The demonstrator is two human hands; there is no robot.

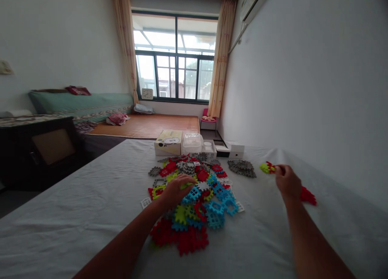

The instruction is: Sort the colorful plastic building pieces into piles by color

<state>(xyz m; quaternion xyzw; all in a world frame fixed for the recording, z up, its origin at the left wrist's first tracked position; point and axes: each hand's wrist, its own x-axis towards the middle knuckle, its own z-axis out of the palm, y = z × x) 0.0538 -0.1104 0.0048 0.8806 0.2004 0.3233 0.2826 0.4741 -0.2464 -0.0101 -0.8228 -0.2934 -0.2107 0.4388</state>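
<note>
Nearest the camera at lower left, here's the left forearm (121, 240), slanting low over the sheet-covered table (75, 214), and the risk begins right there: dip that arm and it could drag the white lattice piece (146, 202) out from the edge. Up at centre, the left hand (176, 190) arches over the heap of toothed plastic pieces (189, 214), fingers curled above a lime piece (187, 186); whether it's pinched or merely touched, I can't tell. Trouble spot, this! Pieces overlap loosely, so one pulled from underneath could send its neighbours sliding. Lower centre, red pieces (192, 240) fringe the heap, and right of them blue pieces (218, 208) lie tangled, teeth likely to snag. On to right of centre: a grey stack (241, 168), fanned and uneven, liable to slump if bumped. Further right, the lime-and-red pieces (267, 167) hang out from the right hand (287, 181), thumb and fingers in a narrow pinch at the red end. Only an edge is held, so a loosened grip could let them twist or drop. And just beside that wrist, partly hidden, a red stack (308, 196): one careless swing back could scatter it.
</note>
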